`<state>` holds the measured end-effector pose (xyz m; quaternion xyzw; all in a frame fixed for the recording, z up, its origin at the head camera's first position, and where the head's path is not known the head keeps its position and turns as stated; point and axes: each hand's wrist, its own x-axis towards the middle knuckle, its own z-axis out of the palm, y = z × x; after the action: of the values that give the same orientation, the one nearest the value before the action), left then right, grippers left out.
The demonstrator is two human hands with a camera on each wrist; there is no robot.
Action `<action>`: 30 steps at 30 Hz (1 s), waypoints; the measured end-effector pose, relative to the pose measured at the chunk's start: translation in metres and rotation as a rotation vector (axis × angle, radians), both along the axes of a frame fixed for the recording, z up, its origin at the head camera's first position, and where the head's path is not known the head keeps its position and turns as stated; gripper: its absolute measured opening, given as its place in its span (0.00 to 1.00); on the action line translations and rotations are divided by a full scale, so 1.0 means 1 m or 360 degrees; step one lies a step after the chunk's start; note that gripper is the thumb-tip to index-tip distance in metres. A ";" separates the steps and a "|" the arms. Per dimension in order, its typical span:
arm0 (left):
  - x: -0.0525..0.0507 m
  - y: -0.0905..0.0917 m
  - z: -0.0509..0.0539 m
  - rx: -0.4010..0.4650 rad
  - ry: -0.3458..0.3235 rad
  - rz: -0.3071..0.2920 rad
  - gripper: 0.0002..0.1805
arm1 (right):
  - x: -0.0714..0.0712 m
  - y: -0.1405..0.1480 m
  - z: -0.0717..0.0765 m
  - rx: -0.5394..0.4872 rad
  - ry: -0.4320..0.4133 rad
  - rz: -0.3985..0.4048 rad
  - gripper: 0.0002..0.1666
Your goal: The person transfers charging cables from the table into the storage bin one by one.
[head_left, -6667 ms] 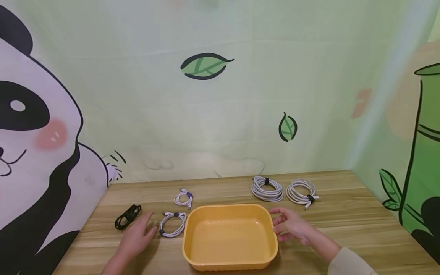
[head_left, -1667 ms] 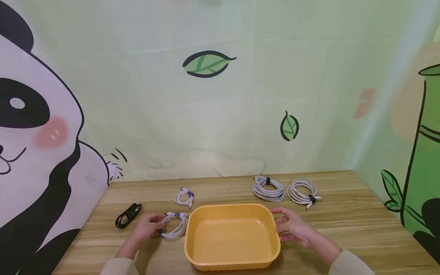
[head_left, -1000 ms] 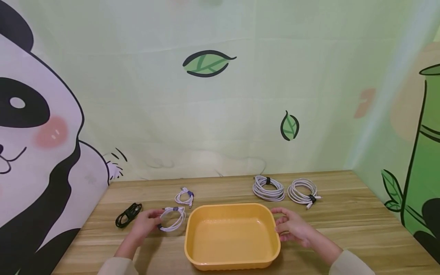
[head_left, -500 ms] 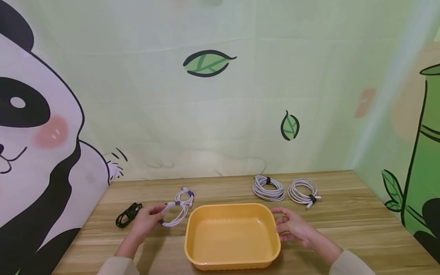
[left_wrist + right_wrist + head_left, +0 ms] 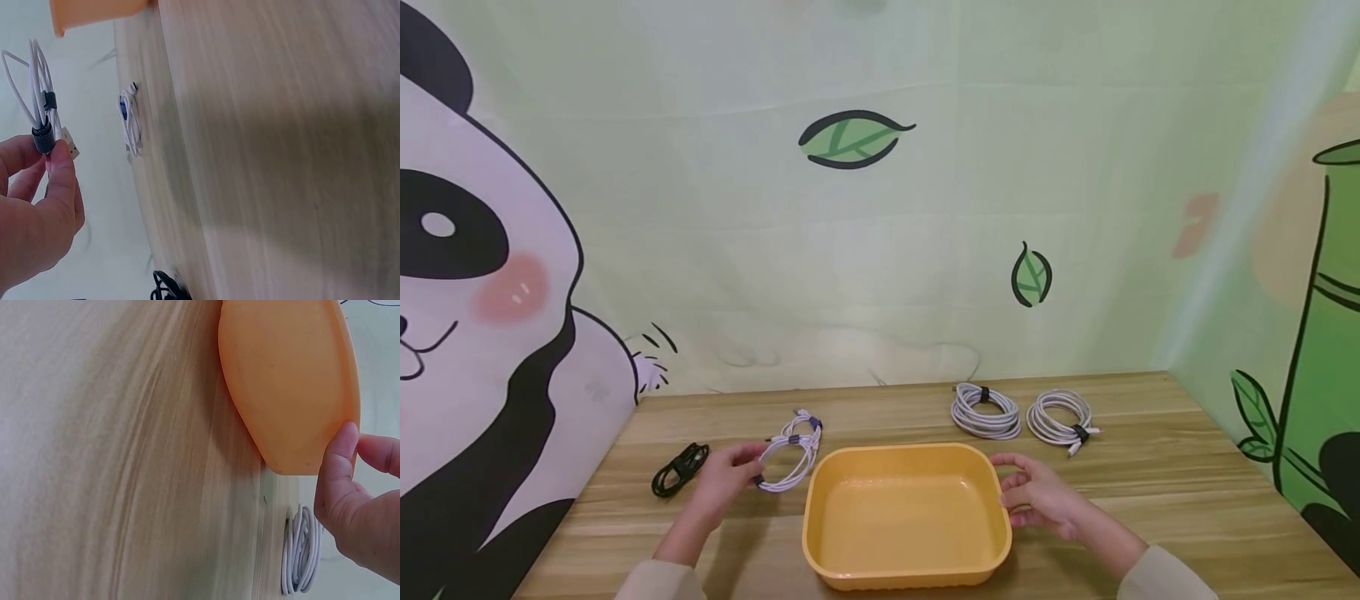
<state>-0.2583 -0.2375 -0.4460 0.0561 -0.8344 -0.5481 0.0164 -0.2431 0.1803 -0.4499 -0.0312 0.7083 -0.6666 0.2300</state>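
My left hand (image 5: 727,481) pinches a coiled white USB cable (image 5: 35,81) by a dark strap around it. The left wrist view shows the coil raised above the table, its metal USB plug beside my fingertips. In the head view it overlaps a smaller white cable (image 5: 816,424) with a blue strap, which lies on the table behind it. My right hand (image 5: 1041,497) grips the right rim of a yellow plastic bin (image 5: 906,575), thumb outside and fingers over the edge in the right wrist view. Inside the bin only its bare floor shows.
A bundled black cable (image 5: 680,471) lies left of my left hand. Two thick grey-white cable coils (image 5: 985,430) with black straps lie at the back right of the wooden table (image 5: 1187,500). A printed cloth backdrop (image 5: 925,250) rises behind the table's rear edge.
The left hand, first resting near the black cable, has taken hold of the white USB cable and lifted it off the table beside the bin. The right hand keeps its place on the bin.
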 end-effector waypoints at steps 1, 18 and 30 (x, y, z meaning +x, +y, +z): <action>0.000 0.001 0.000 0.0017 0.0009 -0.0014 0.17 | 0.000 0.000 0.000 -0.0001 -0.0001 0.0003 0.40; 0.003 0.027 0.011 0.0031 0.0077 -0.0120 0.16 | 0.002 -0.001 0.002 -0.0012 -0.0006 0.0009 0.39; 0.003 0.037 0.014 -0.0062 0.0136 -0.0315 0.15 | 0.001 0.001 0.001 -0.0018 -0.0002 0.0015 0.40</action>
<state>-0.2556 -0.2002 -0.4317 -0.0503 -0.8448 -0.5327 -0.0012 -0.2421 0.1809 -0.4492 -0.0353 0.7043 -0.6695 0.2334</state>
